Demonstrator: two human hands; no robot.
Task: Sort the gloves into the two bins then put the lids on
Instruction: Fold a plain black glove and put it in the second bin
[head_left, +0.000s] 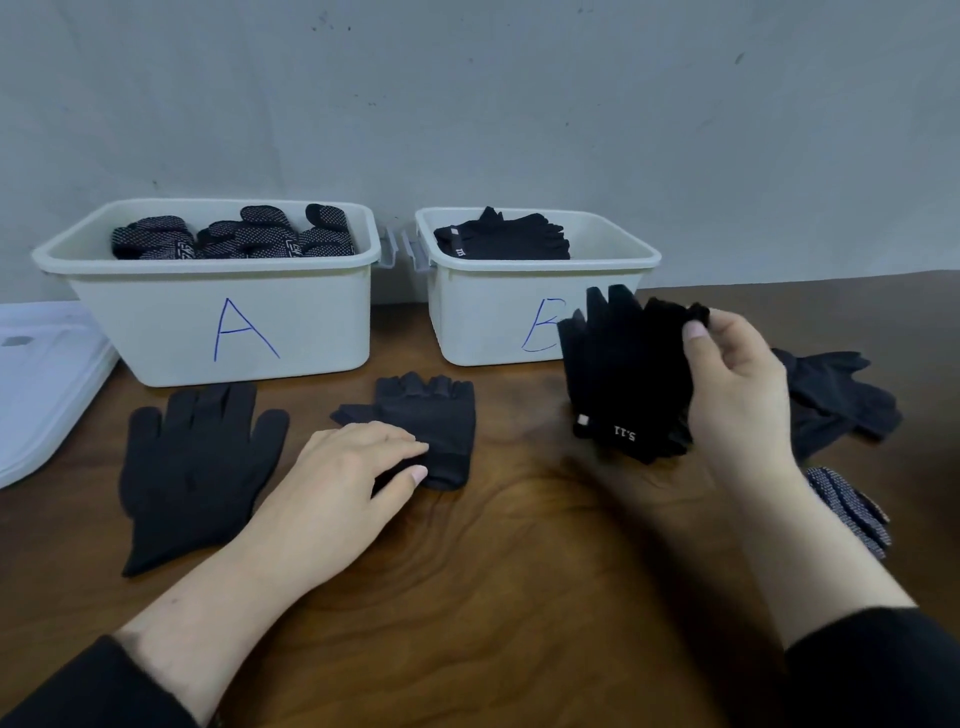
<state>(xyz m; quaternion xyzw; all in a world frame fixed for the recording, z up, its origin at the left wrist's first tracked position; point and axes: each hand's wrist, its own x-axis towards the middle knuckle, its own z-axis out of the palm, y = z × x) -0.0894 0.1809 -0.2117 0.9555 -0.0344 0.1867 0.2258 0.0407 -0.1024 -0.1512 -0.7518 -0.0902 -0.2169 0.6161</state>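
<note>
Right hand (737, 384) grasps a black fingerless glove (623, 374) raised in front of bin B (530, 312). Left hand (358, 467) lies flat, fingers relaxed, on another fingerless glove (436, 415) on the counter (519, 545). Bin A (218, 322) holds dotted gloves (249, 234). Full-finger glove (192, 467) lies left.

Two bare forearms, black long sleeves (878, 670) pushed back, short unpainted nails

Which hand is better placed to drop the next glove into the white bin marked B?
Right. The right hand already holds a black fingerless glove lifted just in front of bin B. The left hand rests on another fingerless glove lying flat on the table.
</note>
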